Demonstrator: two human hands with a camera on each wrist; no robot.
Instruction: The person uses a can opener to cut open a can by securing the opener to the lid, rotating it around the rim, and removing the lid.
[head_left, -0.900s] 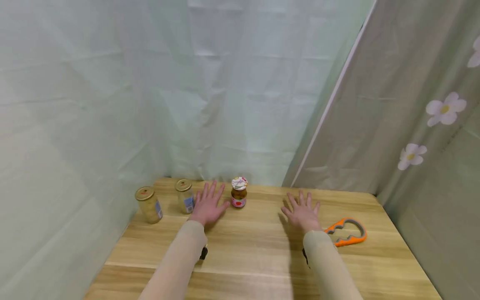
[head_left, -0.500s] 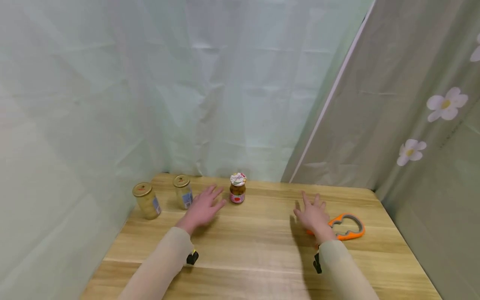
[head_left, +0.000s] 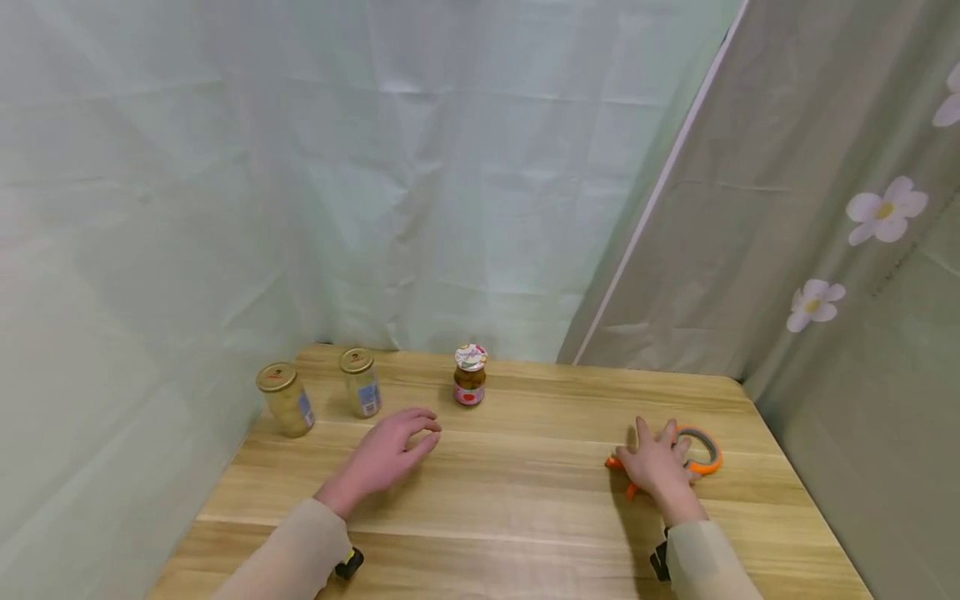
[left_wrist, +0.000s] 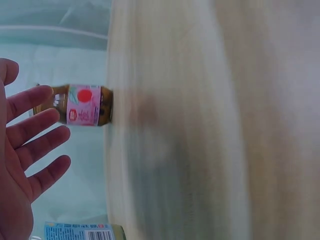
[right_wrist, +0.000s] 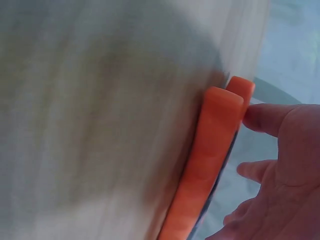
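Observation:
An orange jar opener (head_left: 707, 463) with a grey toothed inner edge lies flat on the right of the table. My right hand (head_left: 657, 463) is over it with fingers spread, hiding its middle. In the right wrist view the thumb tip is right at the end of the orange handle (right_wrist: 202, 160). My left hand (head_left: 386, 450) hovers over the table at centre left, fingers loosely bent and holding nothing. Beyond it stands a small jar (head_left: 469, 385) with brown contents, a pink label and a patterned white lid; the left wrist view shows that jar (left_wrist: 84, 106) past the fingertips.
Two gold-lidded glass jars with blue labels stand at the back left: one jar (head_left: 287, 402) nearer the left edge, the other jar (head_left: 362, 385) beside it. Pale curtains (head_left: 465, 208) hang close behind the wooden table (head_left: 510, 517) and along both sides.
My right hand has moved right and back toward me, onto the jar opener. My left hand has drawn back toward me, away from the jars, its fingers now less spread.

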